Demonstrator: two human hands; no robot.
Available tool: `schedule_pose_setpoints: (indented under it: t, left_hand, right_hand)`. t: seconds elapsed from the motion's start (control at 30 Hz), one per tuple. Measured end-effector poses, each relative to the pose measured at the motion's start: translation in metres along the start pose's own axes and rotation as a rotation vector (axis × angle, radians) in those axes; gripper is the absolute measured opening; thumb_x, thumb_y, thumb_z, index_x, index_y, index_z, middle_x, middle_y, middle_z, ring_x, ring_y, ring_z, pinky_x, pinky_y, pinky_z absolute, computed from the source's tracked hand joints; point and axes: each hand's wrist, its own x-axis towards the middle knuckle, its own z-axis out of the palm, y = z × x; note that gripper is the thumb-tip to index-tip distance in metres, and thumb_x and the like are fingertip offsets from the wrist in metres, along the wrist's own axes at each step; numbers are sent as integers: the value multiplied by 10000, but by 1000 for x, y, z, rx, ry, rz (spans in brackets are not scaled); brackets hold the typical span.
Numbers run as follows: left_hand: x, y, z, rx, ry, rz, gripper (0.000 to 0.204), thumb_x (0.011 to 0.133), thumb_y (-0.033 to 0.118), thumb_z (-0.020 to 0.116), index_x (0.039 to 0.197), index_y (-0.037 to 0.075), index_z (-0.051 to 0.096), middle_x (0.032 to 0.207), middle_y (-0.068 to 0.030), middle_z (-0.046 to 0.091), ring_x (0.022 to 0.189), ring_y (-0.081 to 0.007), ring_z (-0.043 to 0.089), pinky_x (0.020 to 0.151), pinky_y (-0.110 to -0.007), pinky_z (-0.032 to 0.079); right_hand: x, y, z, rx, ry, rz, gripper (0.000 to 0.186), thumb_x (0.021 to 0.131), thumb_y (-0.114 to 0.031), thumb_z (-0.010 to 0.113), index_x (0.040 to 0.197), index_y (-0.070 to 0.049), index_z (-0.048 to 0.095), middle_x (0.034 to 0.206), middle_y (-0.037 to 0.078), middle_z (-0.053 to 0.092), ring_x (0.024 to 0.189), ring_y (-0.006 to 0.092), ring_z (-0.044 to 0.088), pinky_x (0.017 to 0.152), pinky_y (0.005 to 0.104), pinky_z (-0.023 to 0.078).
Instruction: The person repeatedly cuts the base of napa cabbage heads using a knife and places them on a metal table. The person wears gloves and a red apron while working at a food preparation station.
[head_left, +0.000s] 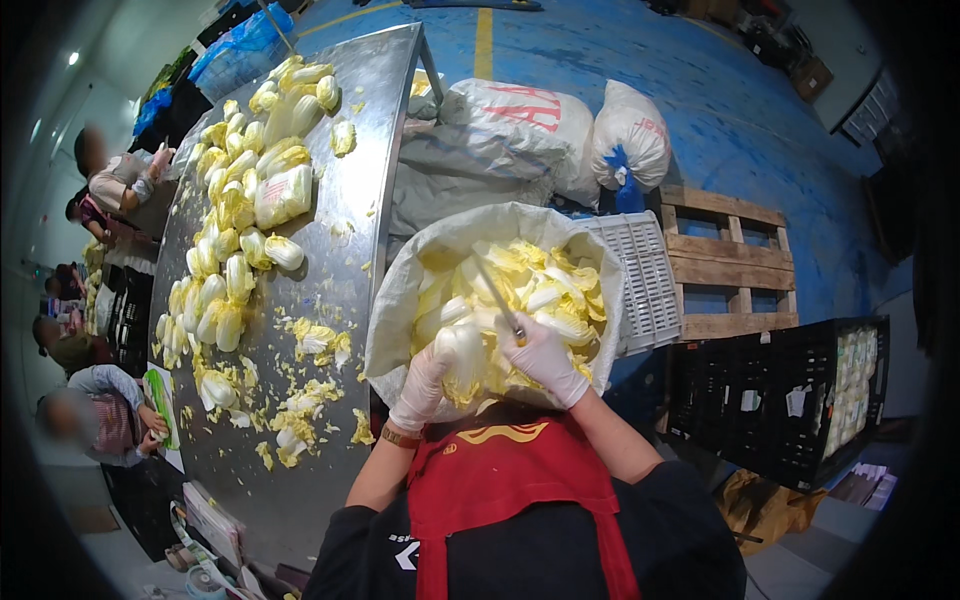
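Note:
My left hand (pixel 420 386), in a white glove, is closed around a napa cabbage (pixel 461 362) held over a large white woven sack (pixel 392 318). The sack stands with its mouth rolled wide and is filled with loose yellow and white cabbage leaves (pixel 560 300). My right hand (pixel 545 360), also gloved, grips a knife (pixel 496 290) by its handle. The blade points up and away to the left, above the leaves. Part of the cabbage's left side is hidden by my left fingers.
A steel table (pixel 345 275) on the left bears several cabbages (pixel 235 235) and leaf scraps. Full white sacks (pixel 630 140), a white crate (pixel 640 275), a wooden pallet (pixel 730 260) and black crates (pixel 750 400) stand beyond and to the right. Another person (pixel 100 410) works across the table.

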Motion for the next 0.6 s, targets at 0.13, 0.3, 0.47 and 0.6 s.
schedule_pose_setpoints:
  t: [0.13, 0.3, 0.47, 0.6]
  left_hand:
    - [2, -3, -3, -46, -41, -44, 614, 928, 469, 568, 1316, 0, 493, 1206, -46, 575, 1074, -124, 536, 948, -280, 426]
    - [9, -1, 7, -4, 5, -124, 523, 931, 393, 584, 1277, 5, 529, 1168, -33, 590, 1047, -115, 538, 928, -270, 427]
    - [16, -28, -10, 272, -53, -207, 436, 922, 322, 603, 1220, 7, 558, 1121, -29, 605, 995, -107, 545, 889, -266, 440]
    - [5, -12, 6, -67, -114, -264, 483, 902, 355, 628, 1256, 39, 536, 1109, -58, 612, 959, -123, 578, 871, -279, 468]
  right_hand:
    - [21, 22, -23, -285, 116, 112, 413, 864, -279, 656, 1197, -43, 594, 929, 192, 674, 737, 292, 670, 653, 362, 524]
    - [5, -32, -29, 91, -34, -237, 357, 787, -222, 728, 1095, -55, 659, 923, 160, 661, 783, 307, 644, 701, 364, 520]
    - [15, -22, -22, -16, -210, -335, 211, 773, -184, 692, 946, -68, 662, 826, 134, 620, 817, 308, 625, 708, 351, 513]
    - [21, -20, -27, 28, -307, -160, 188, 773, -190, 659, 908, -58, 665, 810, 150, 648, 762, 286, 645, 704, 336, 511]
